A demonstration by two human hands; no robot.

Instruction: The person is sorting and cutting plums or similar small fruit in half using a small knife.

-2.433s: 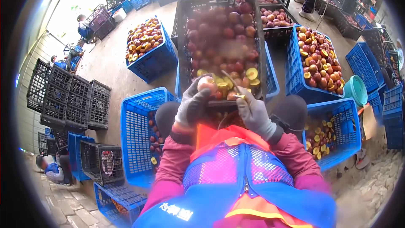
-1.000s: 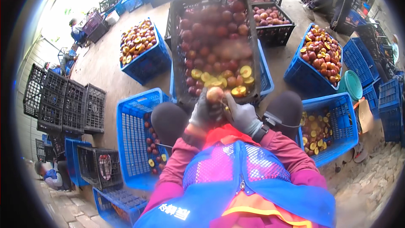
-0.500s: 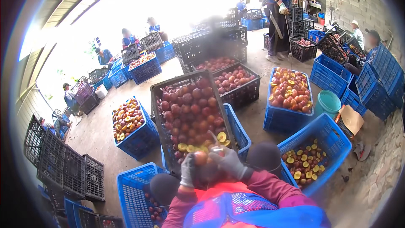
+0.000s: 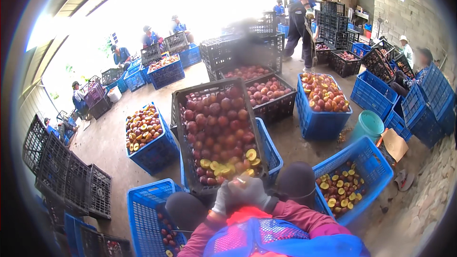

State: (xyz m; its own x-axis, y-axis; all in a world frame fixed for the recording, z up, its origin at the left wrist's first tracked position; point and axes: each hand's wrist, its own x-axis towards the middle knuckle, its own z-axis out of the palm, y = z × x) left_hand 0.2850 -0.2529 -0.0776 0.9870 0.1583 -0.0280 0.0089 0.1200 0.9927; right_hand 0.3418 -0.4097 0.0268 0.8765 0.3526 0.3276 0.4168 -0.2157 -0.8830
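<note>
My left hand (image 4: 222, 201) and my right hand (image 4: 253, 194), both in grey-white gloves, are pressed together, fingers closed, in front of my body. A small reddish bit shows at their fingertips; what they hold is blurred and mostly hidden. Just beyond them a black crate (image 4: 177, 135) leans toward me, full of dark red plums (image 4: 216, 123). Several cut plum halves with yellow flesh (image 4: 221, 168) lie at its near end. This crate rests over a blue crate (image 4: 269, 145). Between my knees and the right wall, another blue crate (image 4: 369, 162) holds cut plum halves (image 4: 340, 188).
At my left stands a blue crate (image 4: 143, 209) with some plums low inside. Two filled blue crates (image 4: 154, 152) (image 4: 319, 123) stand farther out. A teal bucket (image 4: 369, 124) is at the right, black crates (image 4: 71, 181) at the left. Several people work around; one person (image 4: 300, 14) stands at the back.
My hands have come together and drawn slightly toward my body; the plum seen in my left hand is now hidden. The standing person at the back has shifted left, and another person shows behind.
</note>
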